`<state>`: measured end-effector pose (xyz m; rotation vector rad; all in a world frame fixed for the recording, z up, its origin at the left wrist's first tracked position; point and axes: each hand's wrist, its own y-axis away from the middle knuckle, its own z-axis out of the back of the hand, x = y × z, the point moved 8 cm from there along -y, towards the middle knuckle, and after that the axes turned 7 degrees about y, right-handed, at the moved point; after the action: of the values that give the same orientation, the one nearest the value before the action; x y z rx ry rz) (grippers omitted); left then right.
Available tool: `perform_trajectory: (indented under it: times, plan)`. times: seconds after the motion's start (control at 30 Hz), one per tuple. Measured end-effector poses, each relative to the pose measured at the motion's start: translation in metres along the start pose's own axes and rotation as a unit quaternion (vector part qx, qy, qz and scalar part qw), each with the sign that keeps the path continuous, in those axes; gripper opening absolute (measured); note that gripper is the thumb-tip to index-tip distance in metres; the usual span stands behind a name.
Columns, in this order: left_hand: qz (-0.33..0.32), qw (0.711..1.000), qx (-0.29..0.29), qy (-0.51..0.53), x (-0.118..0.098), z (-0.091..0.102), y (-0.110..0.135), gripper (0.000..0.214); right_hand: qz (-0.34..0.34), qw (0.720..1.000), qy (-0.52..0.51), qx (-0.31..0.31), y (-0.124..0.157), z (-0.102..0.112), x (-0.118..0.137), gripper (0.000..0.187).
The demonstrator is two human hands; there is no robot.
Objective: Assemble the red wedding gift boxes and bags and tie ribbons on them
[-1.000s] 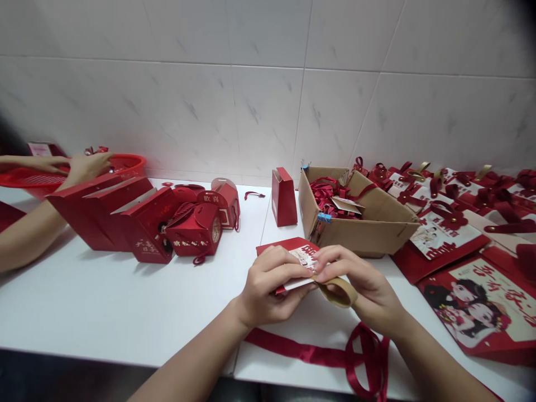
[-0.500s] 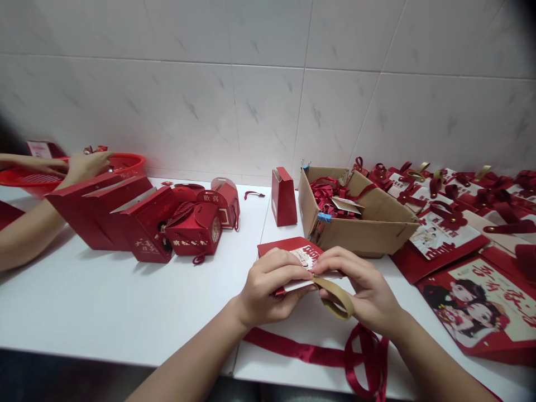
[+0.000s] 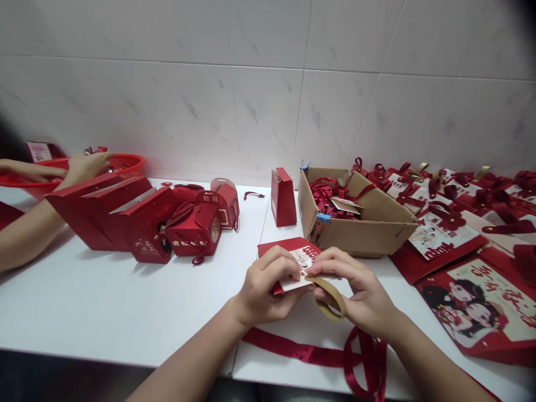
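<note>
Probably light, stiff card, the box (image 3: 305, 255) lies at the desk's (image 3: 167, 312) near side, best taken by its edges. Fingers curled, the left hand (image 3: 268, 285) pinches it; the right hand (image 3: 358, 287) seemingly grips the soft gold loop's (image 3: 333, 291) base.

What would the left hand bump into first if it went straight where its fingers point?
Probably the right hand, just across the red box from its fingertips, though I can't tell exactly how deep each sits.

Left hand (image 3: 264, 286) is curling its fingers back, exposing more of printed red bag (image 3: 303, 258). Right hand (image 3: 362, 291) is edging left; gold ribbon loop (image 3: 342, 306) is dropping lower.
</note>
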<state>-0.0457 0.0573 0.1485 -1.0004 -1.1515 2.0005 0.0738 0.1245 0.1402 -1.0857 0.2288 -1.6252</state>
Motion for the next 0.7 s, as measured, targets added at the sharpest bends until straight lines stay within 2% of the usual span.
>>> perform_trajectory:
  times: [0.17, 0.5, 0.6, 0.7]
  plan:
    - [-0.002, 1.000, 0.009, -0.014, -0.0006, -0.0011, -0.0001, 0.030, 0.004, 1.000, -0.003, 0.010, -0.0025, 0.0006, 0.0035, 0.018]
    - [-0.012, 1.000, 0.020, 0.008, -0.0027, -0.0038, -0.0002, 0.034, -0.033, 0.993, 0.015, 0.115, -0.0075, -0.0040, 0.0039, 0.008]
    - [-0.014, 1.000, 0.016, 0.013, -0.0024, -0.0036, -0.0007, 0.034, -0.022, 0.994, 0.010, 0.110, -0.0098, -0.0023, 0.0048, 0.009]
    - [-0.004, 1.000, 0.000, 0.016, -0.0006, -0.0007, -0.0019, 0.032, -0.023, 0.997, -0.006, 0.074, -0.0099, 0.0017, 0.0032, 0.013]
